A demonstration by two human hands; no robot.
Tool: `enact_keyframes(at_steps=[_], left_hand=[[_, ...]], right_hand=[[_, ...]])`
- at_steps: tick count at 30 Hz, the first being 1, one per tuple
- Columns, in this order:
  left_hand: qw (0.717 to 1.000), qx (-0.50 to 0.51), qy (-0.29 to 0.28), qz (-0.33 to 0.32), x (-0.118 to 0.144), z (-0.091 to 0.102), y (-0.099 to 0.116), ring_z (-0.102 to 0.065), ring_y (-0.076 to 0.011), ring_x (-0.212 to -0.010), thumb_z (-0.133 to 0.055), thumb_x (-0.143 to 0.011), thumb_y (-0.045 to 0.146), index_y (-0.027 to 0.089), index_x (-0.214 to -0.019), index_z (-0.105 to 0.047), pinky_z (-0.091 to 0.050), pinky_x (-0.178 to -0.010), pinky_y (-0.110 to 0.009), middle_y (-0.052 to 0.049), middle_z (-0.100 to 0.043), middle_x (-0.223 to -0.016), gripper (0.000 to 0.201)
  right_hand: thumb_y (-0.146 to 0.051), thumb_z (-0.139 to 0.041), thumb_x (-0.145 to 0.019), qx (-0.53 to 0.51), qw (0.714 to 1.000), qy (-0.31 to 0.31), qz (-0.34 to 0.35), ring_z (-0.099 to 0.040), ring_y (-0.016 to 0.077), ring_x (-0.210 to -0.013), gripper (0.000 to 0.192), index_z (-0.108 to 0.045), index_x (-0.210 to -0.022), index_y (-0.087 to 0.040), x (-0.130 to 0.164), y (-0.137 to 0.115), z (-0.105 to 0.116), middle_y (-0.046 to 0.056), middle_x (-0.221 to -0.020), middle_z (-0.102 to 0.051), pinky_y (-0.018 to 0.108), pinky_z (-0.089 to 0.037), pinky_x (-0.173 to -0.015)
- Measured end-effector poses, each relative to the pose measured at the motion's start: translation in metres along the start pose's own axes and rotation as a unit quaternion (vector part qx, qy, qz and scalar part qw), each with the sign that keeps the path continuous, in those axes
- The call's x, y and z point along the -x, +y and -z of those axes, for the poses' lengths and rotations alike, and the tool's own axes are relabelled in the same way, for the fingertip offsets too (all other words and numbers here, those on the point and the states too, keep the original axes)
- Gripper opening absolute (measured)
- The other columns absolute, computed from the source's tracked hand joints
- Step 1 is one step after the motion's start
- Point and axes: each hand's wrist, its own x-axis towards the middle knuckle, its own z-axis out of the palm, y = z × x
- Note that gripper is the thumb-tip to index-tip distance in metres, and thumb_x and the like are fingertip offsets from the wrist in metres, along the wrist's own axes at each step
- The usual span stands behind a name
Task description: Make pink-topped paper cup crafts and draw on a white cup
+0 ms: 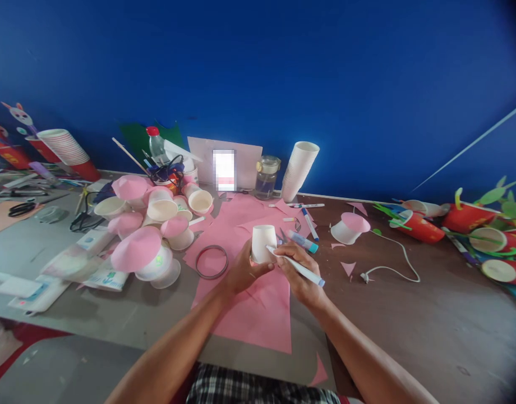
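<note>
A white paper cup (263, 242) is held in my left hand (244, 268), its narrower end up, over the pink paper (258, 320). The thumb lies across the cup's lower front. My right hand (300, 275) grips a white marker pen (304, 271) with a blue end, and the pen's tip meets the side of the cup. No clear mark shows on the cup at this size. Just beyond my right hand lies a glue stick (302, 241) with a teal cap. A dark ring of tape (211, 262) rests left of my left hand.
Several paper cups with pink cone tops (136, 249) crowd the left side. A stack of white cups (299, 171), a glass jar (266, 177) and a lit phone (224, 170) stand by the blue wall. At right are another pink-topped cup (345, 233), a white cable (403, 279) and red cups (468, 219).
</note>
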Motion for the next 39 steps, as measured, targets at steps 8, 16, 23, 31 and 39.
enact_keyframes(at_steps=[8,16,23,31,39], left_hand=[[1.000,0.017,-0.010,-0.010,0.0003,-0.0003,0.0035,-0.058,-0.0268,-0.100,-0.072,-0.073,0.047,0.018,-0.116,-0.052,-0.045,-0.082,-0.036,-0.006,-0.063,-0.109,0.056],[1.000,-0.003,0.002,0.000,0.0006,0.0006,0.0026,-0.057,-0.0247,-0.100,-0.073,-0.071,0.049,0.018,-0.116,-0.052,-0.045,-0.082,-0.034,-0.008,-0.063,-0.111,0.058],[1.000,0.004,-0.002,-0.005,0.0001,0.0002,0.0001,-0.057,-0.0246,-0.101,-0.074,-0.072,0.048,0.017,-0.119,-0.051,-0.045,-0.082,-0.033,-0.009,-0.063,-0.112,0.061],[1.000,-0.011,0.008,0.015,0.0003,0.0002,0.0011,-0.057,-0.0247,-0.101,-0.074,-0.070,0.051,0.018,-0.112,-0.055,-0.045,-0.083,-0.035,-0.008,-0.063,-0.112,0.057],[1.000,-0.006,0.007,0.003,-0.0002,0.0004,-0.0004,-0.057,-0.0246,-0.100,-0.074,-0.071,0.049,0.018,-0.116,-0.053,-0.045,-0.082,-0.034,-0.007,-0.063,-0.110,0.059]], right_hand=[[-0.025,-0.055,-0.087,-0.001,1.000,0.003,-0.010,-0.065,0.0197,-0.081,0.013,-0.068,-0.088,-0.024,-0.0035,-0.0064,0.0030,0.005,-0.087,-0.069,0.032,-0.052,-0.070],[-0.027,-0.055,-0.087,-0.016,0.999,0.009,-0.037,-0.064,0.0173,-0.071,0.013,-0.067,-0.090,-0.022,-0.0013,-0.0046,0.0050,0.003,-0.083,-0.069,0.030,-0.051,-0.065],[-0.024,-0.055,-0.087,0.000,1.000,0.005,0.000,-0.065,0.0184,-0.077,0.011,-0.066,-0.088,-0.022,-0.0032,-0.0060,0.0043,0.005,-0.085,-0.069,0.031,-0.052,-0.068],[-0.021,-0.057,-0.086,0.009,0.999,-0.010,0.036,-0.066,0.0220,-0.089,0.011,-0.067,-0.090,-0.024,-0.0026,-0.0031,0.0013,0.005,-0.086,-0.069,0.035,-0.052,-0.077],[-0.020,-0.054,-0.085,-0.004,1.000,-0.004,-0.003,-0.065,0.0189,-0.079,0.011,-0.065,-0.087,-0.023,-0.0040,-0.0059,0.0057,0.003,-0.083,-0.068,0.031,-0.051,-0.069]])
